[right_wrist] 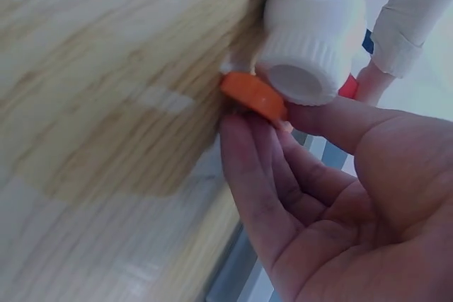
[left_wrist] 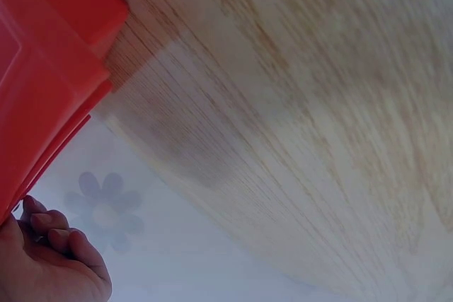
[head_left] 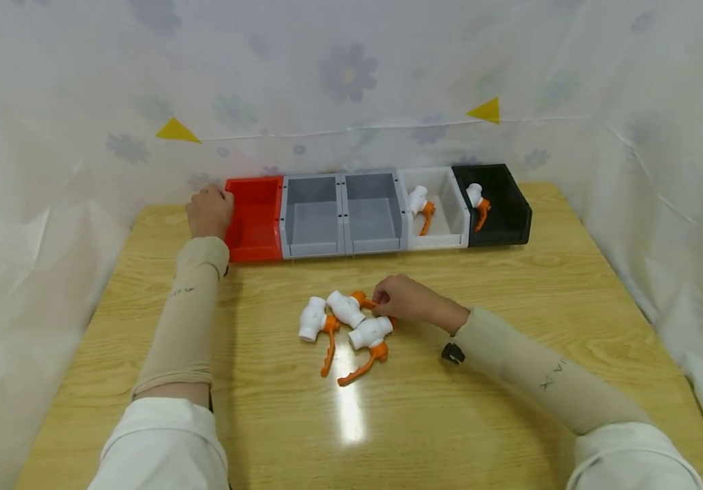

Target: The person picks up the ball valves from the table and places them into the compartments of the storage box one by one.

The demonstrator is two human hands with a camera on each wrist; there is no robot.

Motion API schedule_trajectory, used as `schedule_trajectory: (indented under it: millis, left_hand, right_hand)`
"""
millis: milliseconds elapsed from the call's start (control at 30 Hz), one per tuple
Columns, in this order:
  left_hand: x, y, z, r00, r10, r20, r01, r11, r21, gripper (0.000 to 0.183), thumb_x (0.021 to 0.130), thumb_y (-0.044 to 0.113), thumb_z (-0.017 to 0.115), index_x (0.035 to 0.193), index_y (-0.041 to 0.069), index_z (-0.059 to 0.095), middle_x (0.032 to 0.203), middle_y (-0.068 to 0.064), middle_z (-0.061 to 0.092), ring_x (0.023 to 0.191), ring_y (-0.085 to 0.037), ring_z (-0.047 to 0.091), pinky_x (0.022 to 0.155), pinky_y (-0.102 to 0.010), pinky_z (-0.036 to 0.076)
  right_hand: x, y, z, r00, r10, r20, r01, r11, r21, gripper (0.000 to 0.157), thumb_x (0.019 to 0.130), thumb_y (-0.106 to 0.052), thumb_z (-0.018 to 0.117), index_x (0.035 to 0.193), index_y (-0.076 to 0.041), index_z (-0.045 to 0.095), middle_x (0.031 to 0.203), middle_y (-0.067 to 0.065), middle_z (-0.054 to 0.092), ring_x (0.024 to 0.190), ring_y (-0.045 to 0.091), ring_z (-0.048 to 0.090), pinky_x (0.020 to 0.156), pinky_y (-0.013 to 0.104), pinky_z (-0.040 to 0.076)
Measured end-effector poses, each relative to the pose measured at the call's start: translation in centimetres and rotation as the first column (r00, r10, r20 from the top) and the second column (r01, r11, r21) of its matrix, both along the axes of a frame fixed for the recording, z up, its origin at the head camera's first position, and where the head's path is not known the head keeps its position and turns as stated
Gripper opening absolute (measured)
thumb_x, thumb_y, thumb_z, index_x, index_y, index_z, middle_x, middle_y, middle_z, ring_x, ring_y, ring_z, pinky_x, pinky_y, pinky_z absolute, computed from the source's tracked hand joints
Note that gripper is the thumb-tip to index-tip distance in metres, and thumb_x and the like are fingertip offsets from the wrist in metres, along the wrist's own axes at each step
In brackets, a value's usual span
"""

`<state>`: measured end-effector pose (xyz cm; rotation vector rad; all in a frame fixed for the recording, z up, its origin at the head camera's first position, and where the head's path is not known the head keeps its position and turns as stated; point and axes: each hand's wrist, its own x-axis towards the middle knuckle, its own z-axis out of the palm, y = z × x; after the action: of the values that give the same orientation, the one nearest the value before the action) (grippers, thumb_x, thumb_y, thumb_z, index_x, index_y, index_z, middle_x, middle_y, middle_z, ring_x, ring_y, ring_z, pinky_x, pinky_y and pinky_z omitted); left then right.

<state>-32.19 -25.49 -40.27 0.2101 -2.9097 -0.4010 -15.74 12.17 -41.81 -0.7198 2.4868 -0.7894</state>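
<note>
My left hand (head_left: 210, 211) pinches the left rim of the red bin (head_left: 256, 253) with curled fingers; the left wrist view shows the thumb and fingers at its edge. White ball valves with orange lever handles lie in a close group mid-table. My right hand (head_left: 409, 298) pinches the orange handle of the back ball valve (head_left: 345, 307), partly hiding it. In the right wrist view thumb and fingertips meet at an orange handle (right_wrist: 253, 95). In front lies another valve (head_left: 371, 332), close to the right hand. A further valve (head_left: 312, 318) is at the left.
Bins stand in a row along the table's back: two grey bins (head_left: 313, 250), a white bin (head_left: 439, 241) and a black bin (head_left: 501, 236) beside the red one. One valve sits in the white bin and one in the black. A flowered curtain (head_left: 302, 68) hangs behind.
</note>
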Motion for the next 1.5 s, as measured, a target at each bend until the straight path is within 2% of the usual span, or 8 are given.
schedule_trajectory:
  millis: [367,600,933,1200,1367,1500]
  left_hand:
    - [-0.1,0.1,-0.1,1.000,0.007,-0.009,-0.007,1.000,-0.014,0.043,0.095,0.026,0.022,0.096,-0.006,0.049,0.099,-0.029,0.056,0.090,-0.047,0.052,0.081,-0.057,0.040]
    - [-0.1,0.1,0.0,1.000,0.006,-0.004,-0.006,1.000,-0.007,0.044,0.095,0.027,0.021,0.099,-0.007,0.049,0.100,-0.029,0.056,0.091,-0.047,0.051,0.083,-0.058,0.039]
    - [-0.1,0.0,-0.3,1.000,0.003,-0.020,-0.003,1.000,0.006,0.040,0.095,0.026,0.023,0.094,-0.005,0.048,0.096,-0.028,0.056,0.089,-0.047,0.052,0.081,-0.058,0.039]
    - [0.0,0.0,-0.6,0.999,0.011,-0.035,-0.011,1.000,0.015,0.040,0.095,0.026,0.023,0.093,-0.005,0.049,0.095,-0.027,0.056,0.088,-0.046,0.052,0.080,-0.057,0.039]
    - [-0.2,-0.1,-0.7,0.999,0.012,-0.039,-0.012,1.000,0.012,0.040,0.095,0.026,0.023,0.093,-0.004,0.049,0.095,-0.027,0.057,0.088,-0.046,0.052,0.080,-0.058,0.040]
    - [-0.2,0.0,-0.7,0.999,0.012,-0.043,-0.011,1.000,0.013,0.040,0.095,0.026,0.024,0.092,-0.004,0.049,0.094,-0.027,0.057,0.088,-0.047,0.052,0.079,-0.058,0.040]
  right_hand:
    - [0.2,-0.4,-0.1,0.996,-0.004,-0.091,0.005,1.000,0.017,0.006,0.083,-0.011,0.065,0.087,-0.007,0.067,0.072,-0.003,0.061,0.057,0.008,0.052,0.061,0.027,0.045]
    - [0.3,-0.4,-0.1,0.995,-0.017,-0.102,0.020,1.000,0.022,0.005,0.082,-0.010,0.065,0.086,-0.008,0.067,0.070,-0.004,0.060,0.056,0.009,0.052,0.058,0.026,0.044]
    - [0.5,-0.6,0.0,0.994,-0.012,-0.110,0.011,1.000,-0.014,0.008,0.082,-0.007,0.063,0.089,-0.006,0.067,0.065,-0.004,0.057,0.052,0.008,0.047,0.056,0.025,0.041]
    - [0.6,-0.6,0.0,0.994,-0.041,-0.097,0.037,0.999,-0.039,0.010,0.082,-0.004,0.062,0.090,-0.005,0.068,0.070,-0.004,0.061,0.053,0.008,0.050,0.057,0.026,0.044]
    - [0.6,-0.4,0.4,0.989,-0.070,-0.131,0.064,0.997,-0.051,0.014,0.082,-0.005,0.060,0.092,-0.006,0.068,0.077,-0.003,0.063,0.062,0.009,0.053,0.062,0.027,0.046]
    - [0.1,-0.2,1.0,0.980,-0.120,-0.158,0.108,0.991,-0.084,0.013,0.084,-0.009,0.059,0.094,-0.006,0.068,0.075,-0.004,0.063,0.063,0.009,0.054,0.063,0.028,0.046]
